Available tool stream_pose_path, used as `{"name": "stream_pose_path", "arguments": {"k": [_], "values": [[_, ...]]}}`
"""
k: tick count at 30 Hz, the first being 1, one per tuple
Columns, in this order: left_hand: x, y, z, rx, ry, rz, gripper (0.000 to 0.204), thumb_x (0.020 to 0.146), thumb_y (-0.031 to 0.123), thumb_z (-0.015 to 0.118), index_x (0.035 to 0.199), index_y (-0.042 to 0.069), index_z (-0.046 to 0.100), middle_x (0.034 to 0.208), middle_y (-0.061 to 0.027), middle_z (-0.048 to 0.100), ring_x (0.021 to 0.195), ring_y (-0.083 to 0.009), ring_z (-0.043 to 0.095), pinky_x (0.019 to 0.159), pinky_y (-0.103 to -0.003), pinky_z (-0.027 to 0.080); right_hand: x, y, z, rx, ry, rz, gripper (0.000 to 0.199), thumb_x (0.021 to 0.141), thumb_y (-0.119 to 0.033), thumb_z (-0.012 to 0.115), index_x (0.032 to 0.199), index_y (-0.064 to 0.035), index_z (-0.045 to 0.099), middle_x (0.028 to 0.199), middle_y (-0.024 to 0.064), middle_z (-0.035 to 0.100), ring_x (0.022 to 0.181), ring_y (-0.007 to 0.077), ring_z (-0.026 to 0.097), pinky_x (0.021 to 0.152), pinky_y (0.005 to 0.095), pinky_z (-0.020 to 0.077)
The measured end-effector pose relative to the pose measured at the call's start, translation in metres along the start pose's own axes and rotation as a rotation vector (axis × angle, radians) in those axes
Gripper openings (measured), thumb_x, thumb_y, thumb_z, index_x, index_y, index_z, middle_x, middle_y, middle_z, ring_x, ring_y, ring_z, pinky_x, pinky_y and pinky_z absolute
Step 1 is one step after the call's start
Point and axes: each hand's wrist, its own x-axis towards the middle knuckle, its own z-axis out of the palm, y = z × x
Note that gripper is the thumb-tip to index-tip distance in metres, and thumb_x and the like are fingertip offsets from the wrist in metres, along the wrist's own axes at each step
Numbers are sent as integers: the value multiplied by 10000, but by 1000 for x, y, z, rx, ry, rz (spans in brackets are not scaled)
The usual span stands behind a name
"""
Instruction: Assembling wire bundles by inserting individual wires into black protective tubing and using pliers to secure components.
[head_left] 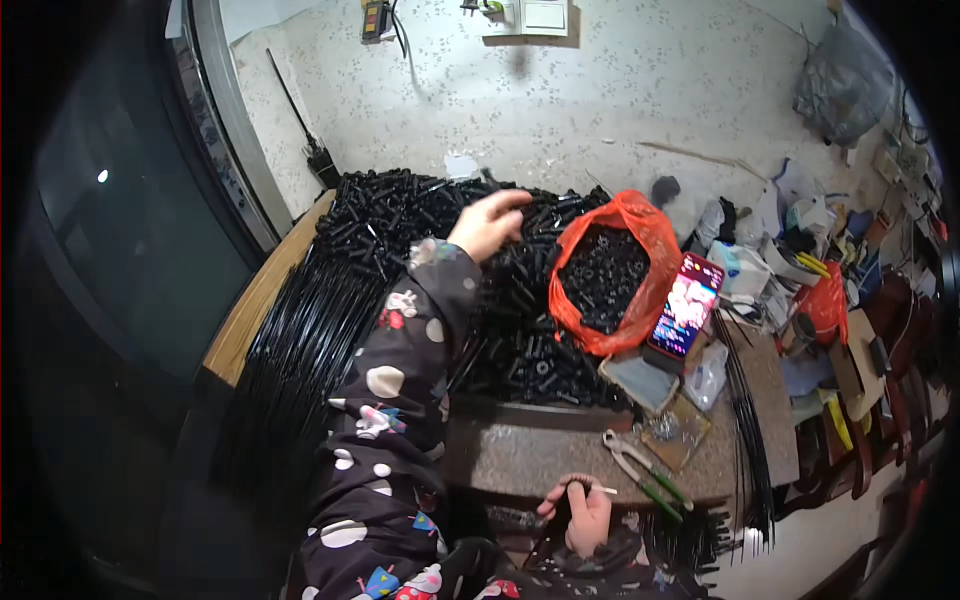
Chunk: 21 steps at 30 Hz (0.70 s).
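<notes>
My left hand [488,225] is stretched out over a heap of small black plastic parts [385,215] at the back of the table. Its fingers point right and stand partly apart, with nothing visible in them. Low in the view, at the table's front edge, my right hand [587,518] is closed in a pinch. A short, thin white stick [603,490] pokes out from its fingers; whatever else they hold is hidden. Pincers [640,470] with green handles lie just beyond that hand. To the right of the heap, an open red plastic bag [640,215] contains many small black pieces.
Long thin black rods [305,345] lie bundled at the left, and more rods [745,440] hang over the right edge. A lit phone [687,305] leans beside the bag. Clutter and a small clear bag [706,375] occupy the right side. A radio [322,160] stands against the wall.
</notes>
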Motion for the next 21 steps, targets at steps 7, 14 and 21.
{"name": "stream_pose_path", "arguments": {"k": [7, 14, 21], "values": [[-107, 64, 33, -82, -256, -213, 212, 770, 168, 391, 910, 19, 446, 594, -18, 443, 403, -56, 415, 371, -182, 345, -11, -12, 8, -44, -31, -106, 141, 792, -132, 354, 819, -2, 403, 639, 72, 485, 515, 151, 503, 451, 210, 383], [-227, 12, 74, 960, -608, -67, 349, 692, 348, 452, 1014, 217, 418, 673, -116, 527, 578, -267, 523, 501, -342, 410, 10, 9, 1, 46, -50, 5, 168, 788, -173, 374, 857, -24, 412, 651, 78, 496, 531, 168, 516, 457, 226, 395], [-244, -5, 82, 938, -352, -184, 341, 669, 217, 495, 995, 160, 410, 797, -142, 471, 665, -280, 503, 556, -343, 409, 8, 7, -1, 200, 94, 8, 130, 739, -146, 472, 788, -26, 483, 690, 50, 522, 596, 136, 511, 535, 224, 410]]}}
